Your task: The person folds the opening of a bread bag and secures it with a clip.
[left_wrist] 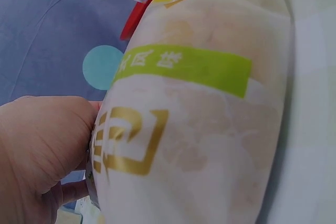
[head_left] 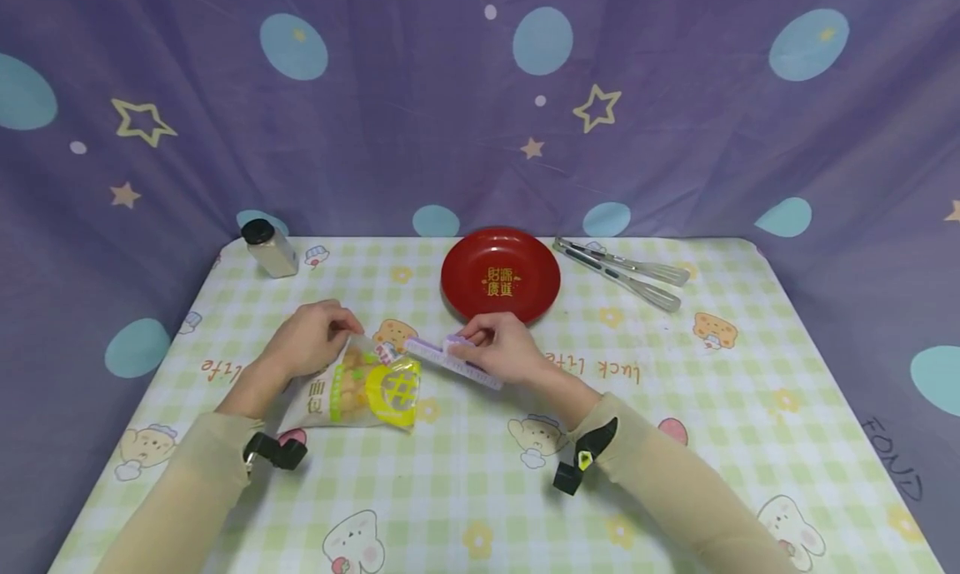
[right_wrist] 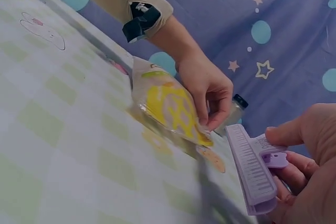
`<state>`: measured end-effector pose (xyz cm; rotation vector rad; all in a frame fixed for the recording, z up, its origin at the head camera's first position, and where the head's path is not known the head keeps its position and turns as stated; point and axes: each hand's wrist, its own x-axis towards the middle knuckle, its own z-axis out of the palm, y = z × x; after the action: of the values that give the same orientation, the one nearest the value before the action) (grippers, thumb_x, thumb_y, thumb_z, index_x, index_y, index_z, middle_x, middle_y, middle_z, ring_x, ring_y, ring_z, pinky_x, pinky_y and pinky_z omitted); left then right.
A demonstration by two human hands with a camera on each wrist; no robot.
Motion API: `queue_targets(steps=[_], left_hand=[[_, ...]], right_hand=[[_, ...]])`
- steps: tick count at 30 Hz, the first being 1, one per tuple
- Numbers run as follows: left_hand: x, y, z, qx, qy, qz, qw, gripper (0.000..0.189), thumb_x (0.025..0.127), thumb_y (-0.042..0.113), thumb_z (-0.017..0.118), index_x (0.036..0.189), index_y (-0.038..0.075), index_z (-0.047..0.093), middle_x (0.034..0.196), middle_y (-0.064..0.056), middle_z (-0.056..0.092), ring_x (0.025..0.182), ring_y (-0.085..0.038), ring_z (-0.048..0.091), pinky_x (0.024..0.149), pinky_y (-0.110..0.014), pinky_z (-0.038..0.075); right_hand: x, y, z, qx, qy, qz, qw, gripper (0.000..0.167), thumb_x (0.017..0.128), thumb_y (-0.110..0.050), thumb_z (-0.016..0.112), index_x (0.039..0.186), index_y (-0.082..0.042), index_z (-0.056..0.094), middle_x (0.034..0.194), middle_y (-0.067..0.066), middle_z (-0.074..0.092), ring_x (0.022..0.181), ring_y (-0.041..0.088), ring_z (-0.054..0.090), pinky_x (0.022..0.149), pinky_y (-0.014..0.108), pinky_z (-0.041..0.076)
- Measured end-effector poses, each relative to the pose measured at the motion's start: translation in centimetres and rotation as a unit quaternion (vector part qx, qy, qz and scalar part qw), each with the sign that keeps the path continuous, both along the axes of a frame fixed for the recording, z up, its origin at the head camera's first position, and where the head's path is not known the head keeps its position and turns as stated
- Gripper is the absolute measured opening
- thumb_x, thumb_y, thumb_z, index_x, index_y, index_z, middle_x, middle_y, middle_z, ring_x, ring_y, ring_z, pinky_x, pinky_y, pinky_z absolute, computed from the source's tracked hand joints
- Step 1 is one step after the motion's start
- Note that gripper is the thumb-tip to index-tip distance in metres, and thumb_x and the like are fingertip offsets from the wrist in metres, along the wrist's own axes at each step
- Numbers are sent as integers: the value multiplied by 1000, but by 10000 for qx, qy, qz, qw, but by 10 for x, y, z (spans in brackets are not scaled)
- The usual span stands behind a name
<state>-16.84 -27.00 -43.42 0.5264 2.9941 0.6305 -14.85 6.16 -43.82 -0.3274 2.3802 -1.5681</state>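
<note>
A clear plastic bread bag with yellow and green print lies on the table, pieces of bread showing through it. My left hand pinches its upper edge between thumb and fingers. In the left wrist view the bag fills most of the frame and hides the fingertips. My right hand holds a long lilac bag clip by its handle, just right of the bag and apart from it. The right wrist view shows the thumb and fingers squeezing the handle of the clip; whether its jaws are parted is unclear.
Behind the right hand sits a red plate with gold characters. Metal tongs lie to its right. A jar with a black lid stands at the back left. A checked cloth covers the table, with a purple curtain behind.
</note>
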Motion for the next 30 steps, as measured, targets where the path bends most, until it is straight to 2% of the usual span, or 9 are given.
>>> queue_targets(steps=[5, 11, 25, 30], left_hand=[[0, 0, -1, 2, 22, -31, 10000, 23, 94, -1, 65, 95, 15, 81, 88, -1, 70, 79, -16, 62, 77, -40, 51], [0, 0, -1, 18, 29, -37, 10000, 23, 94, -1, 65, 94, 15, 81, 88, -2, 70, 79, -17, 63, 77, -41, 52], [3, -2, 0, 31, 81, -27, 10000, 22, 94, -1, 66, 94, 16, 81, 88, -1, 69, 80, -17, 64, 77, -41, 52], [2, -1, -1, 39, 70, -32, 10000, 22, 94, 0, 66, 94, 15, 81, 87, -1, 69, 78, -16, 61, 76, -39, 51]], right_hand=[[2, -7, -5, -122, -388, -213, 9989, 9, 90, -17, 86, 92, -10, 80, 76, 1, 70, 72, 11, 60, 64, 21, 49], [2, -12, -10, -153, -799, -241, 9964, 8, 92, -18, 84, 92, -11, 80, 76, 2, 70, 70, 13, 60, 60, 22, 48], [-4, -19, -18, 93, -879, 43, 9961, 11, 92, -22, 85, 92, -12, 82, 73, 0, 70, 70, 12, 59, 64, 23, 46], [-6, -21, -19, 136, -1028, 14, 9946, 11, 92, -24, 85, 94, -13, 82, 75, 1, 70, 71, 13, 59, 63, 23, 46]])
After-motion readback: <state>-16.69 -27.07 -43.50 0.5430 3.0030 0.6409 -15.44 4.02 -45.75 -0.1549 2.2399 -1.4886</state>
